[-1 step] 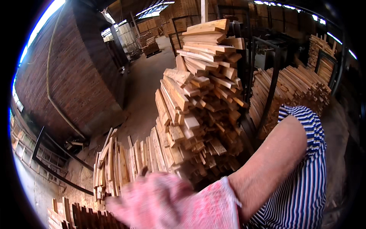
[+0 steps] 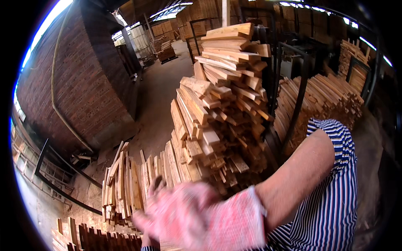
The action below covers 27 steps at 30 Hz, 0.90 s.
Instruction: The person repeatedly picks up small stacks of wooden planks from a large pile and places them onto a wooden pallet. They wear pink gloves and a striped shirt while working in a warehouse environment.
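My right hand (image 2: 180, 215), in a pink and white knitted work glove with a white cuff, reaches across the lower middle. Motion smears its fingers, and nothing held can be made out. Just below it, at the lower edge, a small part of my left wrist (image 2: 147, 241) shows above a striped cuff; the left hand itself is hidden behind the glove. Beyond the glove stand short wooden boards (image 2: 134, 184), roughly upright in a row. A tall, uneven pile of sawn wood pieces (image 2: 213, 113) rises just past them.
A brick wall (image 2: 75, 88) with a hose takes up the left. Black metal frames (image 2: 300, 92) stand right of the pile, with more stacked wood (image 2: 322, 94) behind. Dark-edged boards (image 2: 100, 238) lie at the lower left beside a black rail (image 2: 69, 195). A floor passage (image 2: 157, 83) runs back.
My right gloved hand has shifted slightly right and away from the lower left. Part of my left wrist and striped cuff has come into view beneath it.
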### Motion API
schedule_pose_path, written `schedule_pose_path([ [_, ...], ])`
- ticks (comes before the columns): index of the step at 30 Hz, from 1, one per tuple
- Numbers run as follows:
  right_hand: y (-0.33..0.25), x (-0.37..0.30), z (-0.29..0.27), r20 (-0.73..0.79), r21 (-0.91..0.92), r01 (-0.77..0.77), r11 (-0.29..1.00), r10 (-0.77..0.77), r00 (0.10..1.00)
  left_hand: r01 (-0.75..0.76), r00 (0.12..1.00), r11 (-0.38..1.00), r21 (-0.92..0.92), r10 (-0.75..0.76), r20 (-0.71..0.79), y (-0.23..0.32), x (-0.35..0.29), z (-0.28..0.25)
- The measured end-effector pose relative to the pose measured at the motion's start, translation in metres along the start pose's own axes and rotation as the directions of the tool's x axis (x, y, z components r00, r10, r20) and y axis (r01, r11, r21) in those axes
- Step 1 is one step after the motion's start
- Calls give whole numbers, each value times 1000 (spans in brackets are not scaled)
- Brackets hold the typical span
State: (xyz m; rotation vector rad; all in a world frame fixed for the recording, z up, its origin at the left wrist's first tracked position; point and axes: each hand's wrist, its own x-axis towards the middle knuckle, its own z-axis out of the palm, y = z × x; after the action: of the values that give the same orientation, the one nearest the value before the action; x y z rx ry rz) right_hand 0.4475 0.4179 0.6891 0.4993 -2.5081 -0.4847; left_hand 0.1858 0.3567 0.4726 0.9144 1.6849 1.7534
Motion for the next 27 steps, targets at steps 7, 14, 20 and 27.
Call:
schedule_pose_path([
  [7, 236, -36, 47, -37, -264, -691, 673, 709, 704, 85, 964, 911, -402, 27, 266, 59, 215, 163],
  [14, 311, -66, 119, 100, 241, -903, 356, 916, 388, 256, 857, 938, -233, -108, 504, 29, 372, 202],
  [20, 269, -89, 146, 323, 664, -747, 17, 895, 307, 431, 784, 887, -165, -277, 556, 86, 324, 159],
  [27, 155, -128, 214, -61, 186, -528, 829, 546, 836, -398, 881, 763, 509, 164, 443, 81, 99, 151],
])
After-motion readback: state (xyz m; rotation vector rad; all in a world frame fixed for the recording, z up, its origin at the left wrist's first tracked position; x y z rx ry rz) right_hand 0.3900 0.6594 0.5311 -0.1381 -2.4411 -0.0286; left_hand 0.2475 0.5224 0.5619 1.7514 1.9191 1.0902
